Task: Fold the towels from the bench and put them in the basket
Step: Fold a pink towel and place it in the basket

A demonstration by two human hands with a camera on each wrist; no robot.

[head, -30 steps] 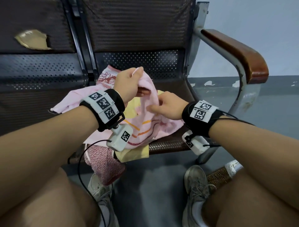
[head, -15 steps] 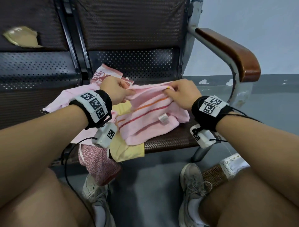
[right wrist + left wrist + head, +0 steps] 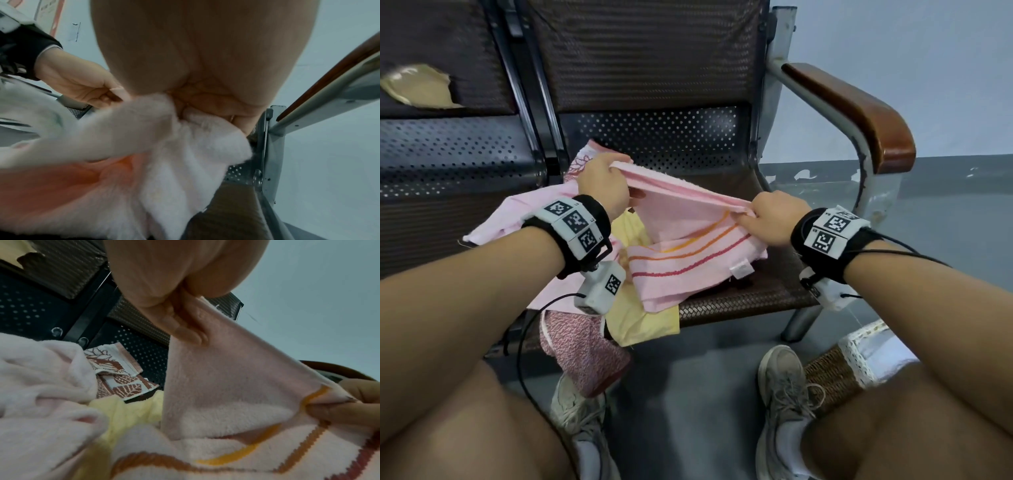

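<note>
A pink towel with orange and red stripes [image 3: 681, 236] [image 3: 226, 394] [image 3: 174, 154] is held stretched above the bench seat [image 3: 739, 298]. My left hand [image 3: 607, 185] [image 3: 180, 324] pinches its upper left corner. At the other end of that taut top edge, my right hand [image 3: 763, 219] [image 3: 197, 105] grips the right corner. The towel's lower part drapes on the seat, a white label [image 3: 741, 268] showing. Under it lie a yellow towel [image 3: 640, 315], a plain pink towel [image 3: 506, 222] and a patterned one [image 3: 115, 368]. A woven basket [image 3: 832, 377] stands on the floor by my right foot.
A red-speckled cloth [image 3: 582, 353] hangs over the seat's front edge. The bench's wooden armrest [image 3: 859, 109] rises on the right, the backrest [image 3: 647, 51] behind. My knees and shoes [image 3: 780, 387] fill the foreground above the grey floor [image 3: 688, 394].
My hands have moved apart and lifted, pulling the striped towel's top edge taut; a second ago they were bunched close together on it.
</note>
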